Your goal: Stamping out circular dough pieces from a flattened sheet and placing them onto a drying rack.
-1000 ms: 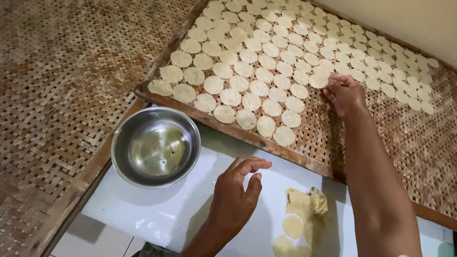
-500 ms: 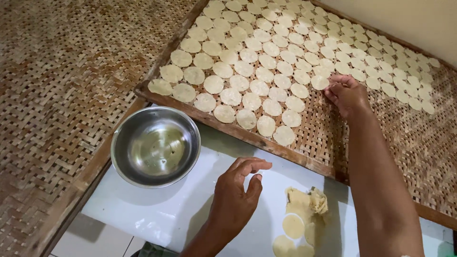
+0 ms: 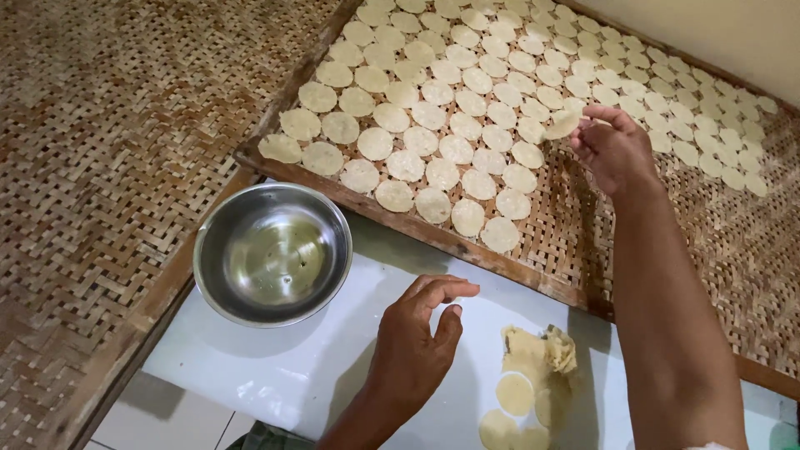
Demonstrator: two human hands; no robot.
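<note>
Beside woven tray [image 3: 667, 225], steel bowl [image 3: 272, 252] with oily film

We find no packages, labels, signs or screens anywhere in this view.

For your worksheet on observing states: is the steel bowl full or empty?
Nearly empty: the steel bowl stands upright, its shiny bottom showing through only a thin wet film.
</note>
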